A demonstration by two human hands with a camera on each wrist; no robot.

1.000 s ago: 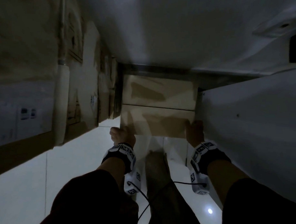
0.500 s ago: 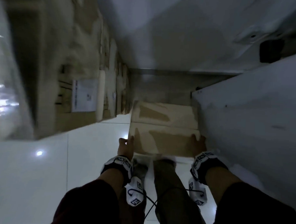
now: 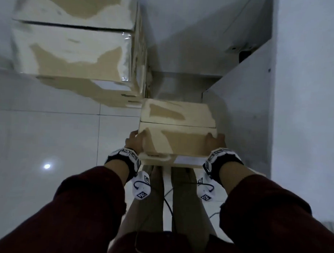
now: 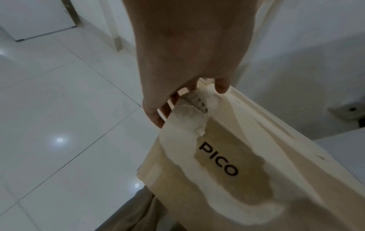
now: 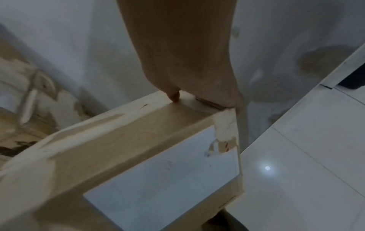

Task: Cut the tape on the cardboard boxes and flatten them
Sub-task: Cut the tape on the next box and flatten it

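The cardboard box (image 3: 178,140) hangs above the tiled floor (image 3: 48,133), just right of the stacked boxes (image 3: 74,47), with the left hand (image 3: 134,143) and right hand (image 3: 215,142) each curled in a grip on an end. To do this well, keep it level and set it down flat, I judge. Only the left wrist view shows the PICO lettering (image 4: 218,158); only the right wrist view shows the white label (image 5: 164,176).

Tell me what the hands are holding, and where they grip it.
Both hold one cardboard box: the left hand grips its left end, the right hand its right end.
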